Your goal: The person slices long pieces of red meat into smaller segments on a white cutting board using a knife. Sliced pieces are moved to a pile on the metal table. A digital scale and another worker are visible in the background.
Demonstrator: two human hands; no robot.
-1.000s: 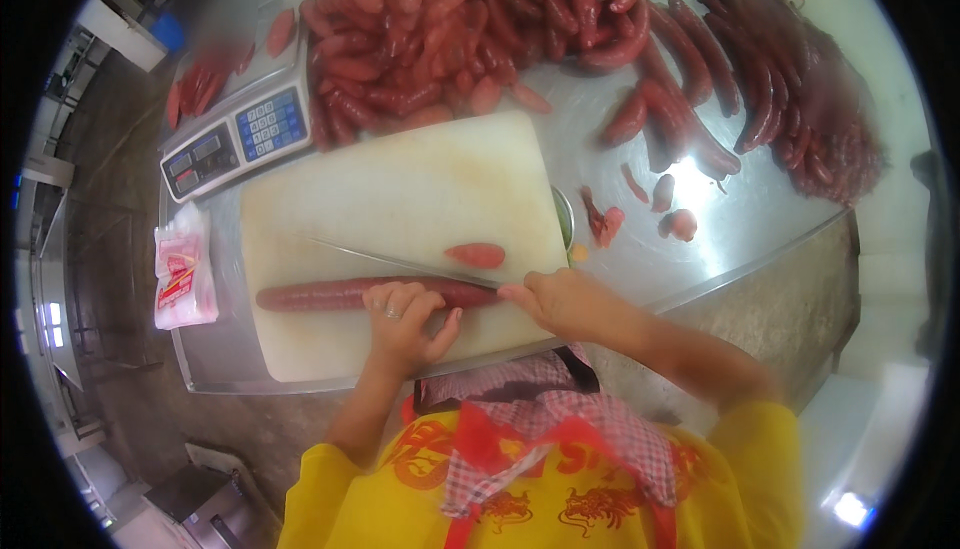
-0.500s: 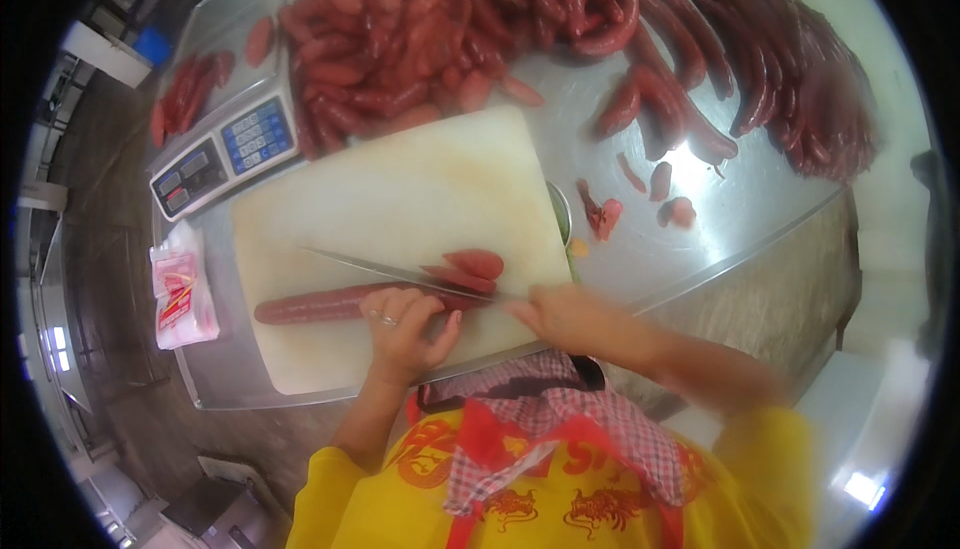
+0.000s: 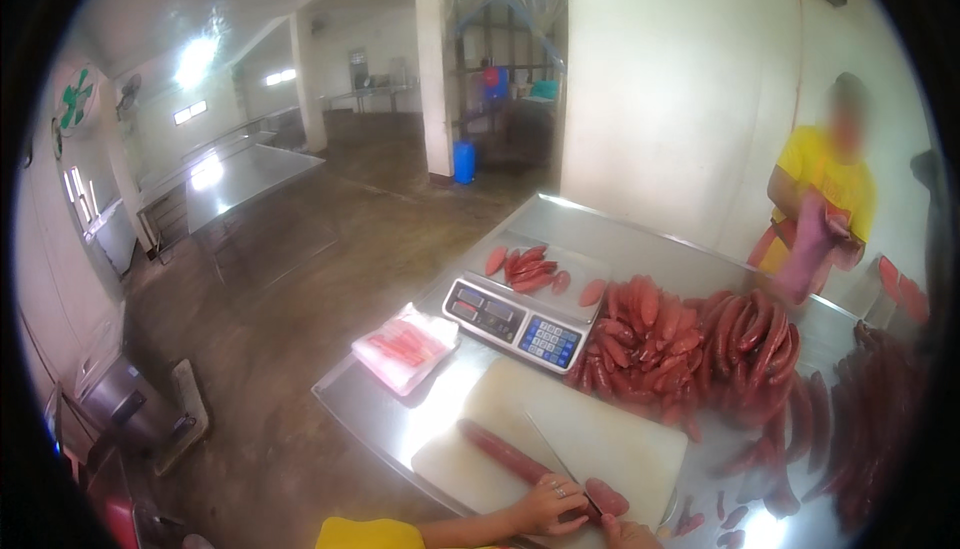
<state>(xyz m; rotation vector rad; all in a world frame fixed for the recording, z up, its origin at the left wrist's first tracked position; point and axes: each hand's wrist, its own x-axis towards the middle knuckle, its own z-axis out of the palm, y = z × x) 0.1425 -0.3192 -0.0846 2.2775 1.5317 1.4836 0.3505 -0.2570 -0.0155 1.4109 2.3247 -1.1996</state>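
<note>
Swung upward since the earlier frame, the view now takes in the room, and the bench has dropped to the lower right. Both hands have slid to the bottom edge of the picture, and a co-worker in a yellow shirt has come into sight beyond the bench, holding something pinkish.

For writing, the scale has dark display windows and a blue keypad with pale printed keys; the white plastic pack beside it bears red print too blurred to read.

A long red sausage lies slantwise on the white cutting board. Over its near end the left hand is curled, fingers bent, a ring showing, the forearm coming in from the left. The right hand, partly cut off by the lower edge, is closed at the handle end of the knife, whose long blade points away to the upper left. Oval slices lie just beside the blade, as before. Beyond the board, red sausages are heaped against the scale.
</note>
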